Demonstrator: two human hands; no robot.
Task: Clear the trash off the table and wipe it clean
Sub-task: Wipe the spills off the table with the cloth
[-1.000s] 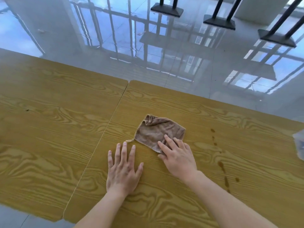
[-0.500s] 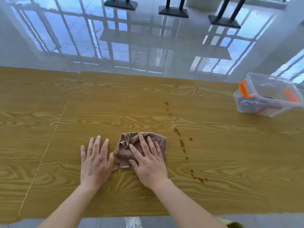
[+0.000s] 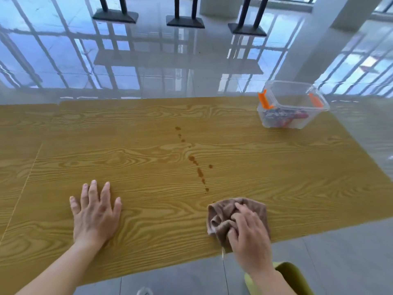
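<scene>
Right grip (image 3: 248,237) bunches brown cloth (image 3: 221,216), clear bin (image 3: 287,92) holds colourful trash (image 3: 276,118)

A bright canteen-like hall: long yellow wood-grain laminate tables (image 3: 127,158) butted together, a glossy grey tiled floor (image 3: 161,67), black square-based metal stands (image 3: 185,21) and a white pillar (image 3: 350,11).

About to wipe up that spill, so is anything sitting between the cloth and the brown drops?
Nothing visible. Bare tabletop lies between the brown cloth in the right hand and the trail of drops beyond it. The clear plastic container stands far right.
</scene>
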